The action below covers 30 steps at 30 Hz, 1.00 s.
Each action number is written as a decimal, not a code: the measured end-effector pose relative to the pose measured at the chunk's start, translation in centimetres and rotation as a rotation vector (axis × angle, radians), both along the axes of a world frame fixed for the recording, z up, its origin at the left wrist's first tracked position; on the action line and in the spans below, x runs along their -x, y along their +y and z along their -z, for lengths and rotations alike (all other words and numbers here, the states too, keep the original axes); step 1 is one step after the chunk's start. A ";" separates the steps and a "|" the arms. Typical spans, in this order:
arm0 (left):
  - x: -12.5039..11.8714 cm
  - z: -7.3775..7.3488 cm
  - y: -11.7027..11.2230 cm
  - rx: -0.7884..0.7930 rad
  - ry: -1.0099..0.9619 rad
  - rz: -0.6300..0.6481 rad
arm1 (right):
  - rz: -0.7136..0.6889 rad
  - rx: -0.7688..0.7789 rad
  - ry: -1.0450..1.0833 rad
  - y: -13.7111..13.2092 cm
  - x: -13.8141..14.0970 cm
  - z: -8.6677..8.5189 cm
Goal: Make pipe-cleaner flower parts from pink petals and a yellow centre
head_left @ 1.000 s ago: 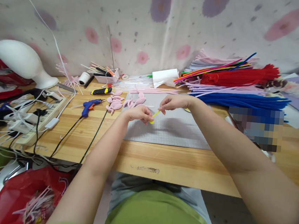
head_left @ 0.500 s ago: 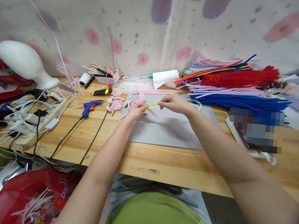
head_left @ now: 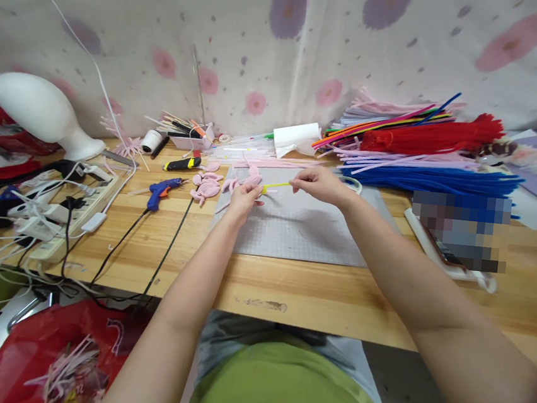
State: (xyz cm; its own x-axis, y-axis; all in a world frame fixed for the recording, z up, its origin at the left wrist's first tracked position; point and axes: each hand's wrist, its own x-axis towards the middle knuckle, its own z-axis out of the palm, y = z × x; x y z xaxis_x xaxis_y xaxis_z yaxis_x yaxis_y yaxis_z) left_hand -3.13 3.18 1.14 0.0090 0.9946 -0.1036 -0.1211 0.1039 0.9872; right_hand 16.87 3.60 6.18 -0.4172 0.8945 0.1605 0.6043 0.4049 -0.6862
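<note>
1. The yellow strip (head_left: 277,185) is in the air above the mat (head_left: 302,243), stretched between the fingertips of the two hands, over the mat's left half.
2. Its left end is at the left hand (head_left: 244,200), between thumb and fingers; a small, thicker bit of yellow shows right at those fingertips.
3. Its right end is at the right hand (head_left: 316,184), just at the tips of thumb and forefinger; the bare span between the hands is short.
4. The strip's long axis runs left to right, nearly level in view, with the right end a little higher up; whether that end is farther off or just raised, I cannot tell. It looks straight.
5. Both hands are narrow, pinched on the strip. The left hand's lower fingers are partly hidden.
6. Beyond and left of the left hand, pink pieces (head_left: 206,189) lie in a group, some by the mat's far left corner. The glue gun (head_left: 159,195) lies left of them, the knife (head_left: 181,164) farther off.
7. A white ring (head_left: 356,184) lies beyond the right wrist, partly hidden. Farther right are blue stems (head_left: 441,180), with red stems (head_left: 431,138) beyond.
</note>
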 end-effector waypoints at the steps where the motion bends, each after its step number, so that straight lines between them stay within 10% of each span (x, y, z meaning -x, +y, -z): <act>1: -0.1 0.0 0.1 -0.014 0.021 0.008 | 0.011 -0.008 0.014 0.0 -0.3 -0.1; 10: -0.3 0.1 -0.3 -0.072 0.217 0.038 | 0.018 0.031 -0.070 0.7 -1.9 -1.6; 22: -1.5 0.1 -0.9 -0.042 0.219 0.177 | -0.123 0.126 -0.122 0.4 1.2 0.6; 30: -2.8 0.5 0.1 0.037 -0.019 0.044 | 0.278 -0.093 -0.119 0.3 3.6 4.2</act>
